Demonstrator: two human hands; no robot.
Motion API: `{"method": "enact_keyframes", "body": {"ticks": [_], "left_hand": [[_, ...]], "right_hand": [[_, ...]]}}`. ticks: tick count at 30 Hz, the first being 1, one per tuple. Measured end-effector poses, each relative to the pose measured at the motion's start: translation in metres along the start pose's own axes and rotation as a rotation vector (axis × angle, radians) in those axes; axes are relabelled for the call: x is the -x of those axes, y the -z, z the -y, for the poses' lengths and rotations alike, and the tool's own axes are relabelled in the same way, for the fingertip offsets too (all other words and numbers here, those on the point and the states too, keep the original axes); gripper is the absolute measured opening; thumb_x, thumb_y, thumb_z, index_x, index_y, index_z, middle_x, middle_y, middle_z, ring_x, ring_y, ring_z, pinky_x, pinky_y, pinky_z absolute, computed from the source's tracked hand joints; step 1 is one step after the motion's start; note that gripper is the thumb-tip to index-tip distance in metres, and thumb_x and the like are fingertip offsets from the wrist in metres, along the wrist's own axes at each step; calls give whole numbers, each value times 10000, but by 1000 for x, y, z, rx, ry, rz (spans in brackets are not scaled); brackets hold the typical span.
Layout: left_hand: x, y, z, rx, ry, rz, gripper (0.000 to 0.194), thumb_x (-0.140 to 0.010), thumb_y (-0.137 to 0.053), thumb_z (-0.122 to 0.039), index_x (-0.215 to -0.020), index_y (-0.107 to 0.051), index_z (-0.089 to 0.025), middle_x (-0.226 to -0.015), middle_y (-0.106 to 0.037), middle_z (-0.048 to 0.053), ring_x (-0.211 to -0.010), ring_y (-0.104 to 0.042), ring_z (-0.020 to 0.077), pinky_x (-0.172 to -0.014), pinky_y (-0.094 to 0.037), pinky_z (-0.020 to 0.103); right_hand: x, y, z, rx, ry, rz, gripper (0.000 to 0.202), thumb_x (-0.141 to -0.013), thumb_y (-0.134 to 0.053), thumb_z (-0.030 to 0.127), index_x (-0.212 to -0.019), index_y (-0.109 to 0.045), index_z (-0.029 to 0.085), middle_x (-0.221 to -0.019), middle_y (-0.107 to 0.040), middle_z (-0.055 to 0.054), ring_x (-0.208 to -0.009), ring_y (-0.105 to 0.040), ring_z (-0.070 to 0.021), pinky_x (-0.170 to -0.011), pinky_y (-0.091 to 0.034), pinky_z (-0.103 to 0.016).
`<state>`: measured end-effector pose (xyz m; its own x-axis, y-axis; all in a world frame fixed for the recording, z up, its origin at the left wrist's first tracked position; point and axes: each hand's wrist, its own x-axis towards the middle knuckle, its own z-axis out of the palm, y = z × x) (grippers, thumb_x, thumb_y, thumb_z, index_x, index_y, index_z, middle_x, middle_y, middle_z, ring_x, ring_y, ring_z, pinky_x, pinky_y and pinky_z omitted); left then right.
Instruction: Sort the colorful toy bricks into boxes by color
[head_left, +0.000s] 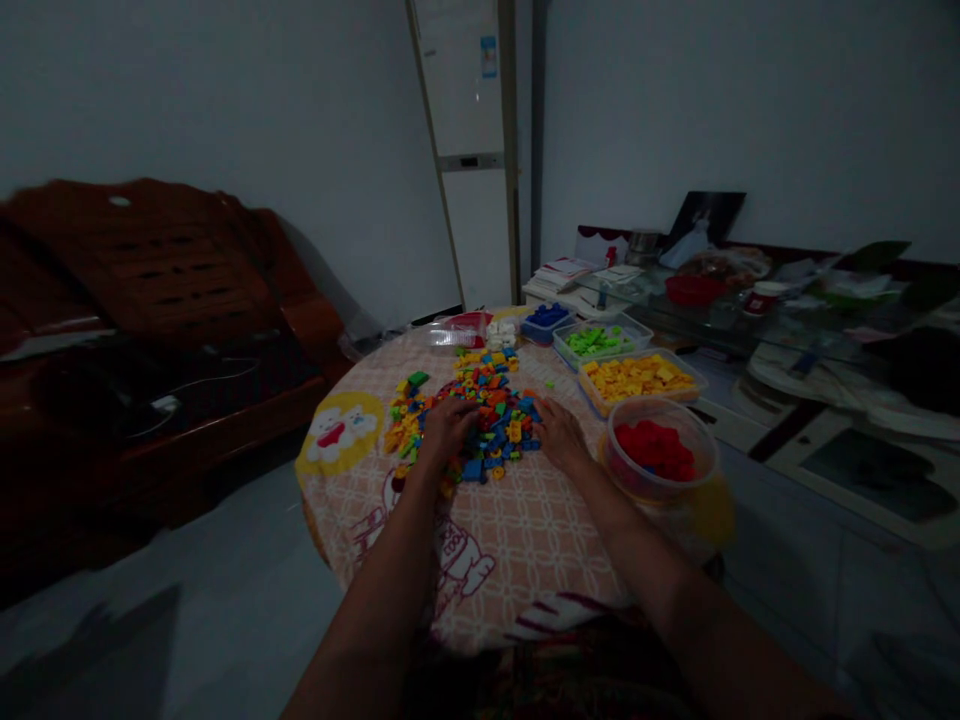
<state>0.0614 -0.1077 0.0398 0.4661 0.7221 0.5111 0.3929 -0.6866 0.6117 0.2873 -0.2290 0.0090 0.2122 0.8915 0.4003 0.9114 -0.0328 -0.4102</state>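
Observation:
A loose pile of small coloured toy bricks (491, 400) lies on the cloth-covered round table (540, 540), mixing yellow, orange, blue, red and green. My left hand (446, 432) is over the left front part of the pile, fingers loosely bent towards the right among the bricks and apart from the thumb. At the pile's right edge, my right hand (559, 435) rests with its fingers stretched out and touching bricks. No brick shows clearly in either hand. A larger blue brick (473, 470) sits at the front of the pile.
Clear containers at right hold red bricks (654, 450), yellow bricks (637, 377), green bricks (596, 342) and blue bricks (546, 316). White bricks (502, 332) and a clear plastic tray (456, 332) are at the back. A wooden bench (172, 270) stands left, a cluttered glass-topped cabinet (720, 310) right.

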Motion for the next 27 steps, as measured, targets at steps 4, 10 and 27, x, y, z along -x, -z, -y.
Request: {"method": "enact_keyframes", "body": {"ticks": [4,10,27], "left_hand": [[0,-18,-9,-75,-26,131,243,-821,-694,-331,-1015,-801,-232,-1021,-765,104,-957,-690,285,-907,-529,419],[3,-21,-1,-65,35,101,302,-780,-711,-240,-1069,-799,-246,-1036,-763,108,-987,-691,315,-947,-518,463],[2,-3,-4,461,186,-22,413,-763,-731,-518,-1005,-788,-188,-1061,-778,100,-1024,-701,281,-945,-533,438]], "right_hand": [[0,-8,-10,-138,-79,-108,495,-943,-486,216,-1423,-595,161,-1460,-581,-167,-1357,-528,-282,-1161,-411,-472],[-1,-11,-14,-239,-138,-195,436,-907,-491,177,-1294,-691,156,-1414,-625,-153,-1340,-546,-273,-1184,-385,-491],[8,-16,-10,-199,-128,-221,411,-851,-556,142,-1230,-716,160,-1409,-618,-168,-1328,-563,-290,-1155,-428,-503]]}}
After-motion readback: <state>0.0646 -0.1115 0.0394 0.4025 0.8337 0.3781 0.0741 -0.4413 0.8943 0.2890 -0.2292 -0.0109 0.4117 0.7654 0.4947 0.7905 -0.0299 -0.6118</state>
